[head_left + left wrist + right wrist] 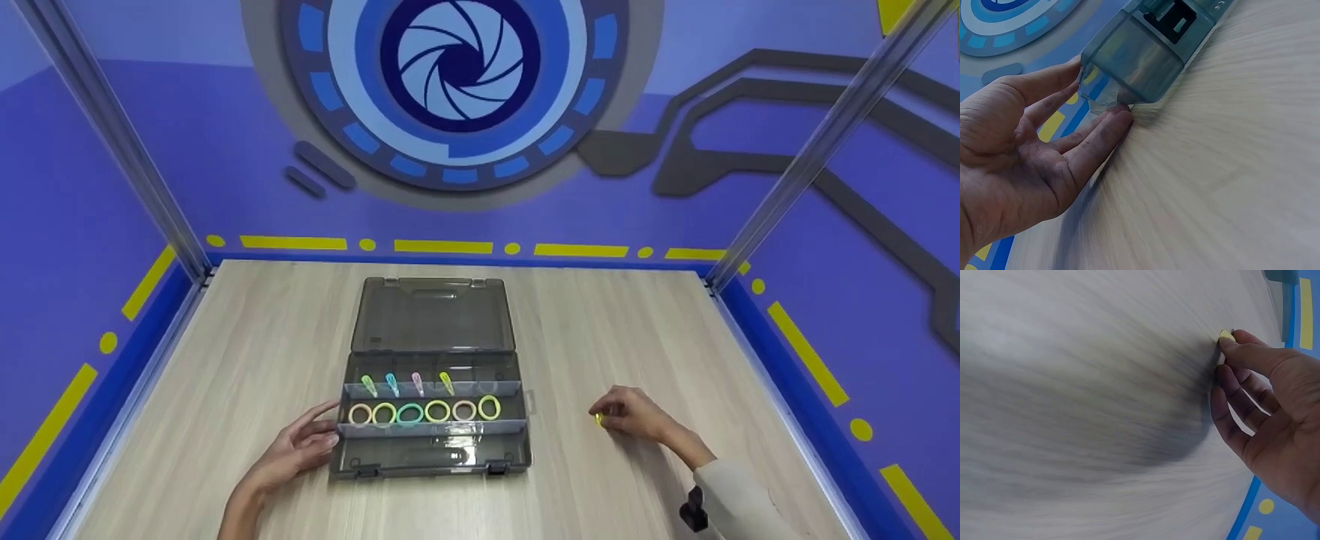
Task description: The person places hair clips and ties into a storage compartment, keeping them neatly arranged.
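A grey see-through organizer case (pixel 431 454) lies with its lid (pixel 433 315) folded back. Four-sided compartments divide its far row, where several hair clips (pixel 391 384) in green, blue, pink and yellow stand side by side. Several hair ties (pixel 410 415) in pastel colours line the middle row; the front row shows bare. My left hand (pixel 296 450) rests at the case's left side, its fingertips (pixel 1120 115) right at the wall and fingers fairly straight. To the right of the case, my right hand (pixel 634 416) pinches a small yellow hair clip (pixel 1227 335), largely covered by thumb and fingers, close over the table.
A pale wood-grain table (pixel 585 480) carries the case. Blue panels (pixel 225 165) with yellow marks enclose it at the back and sides, with metal posts (pixel 124 142) at the corners. A dark device (pixel 694 510) sits at my right wrist.
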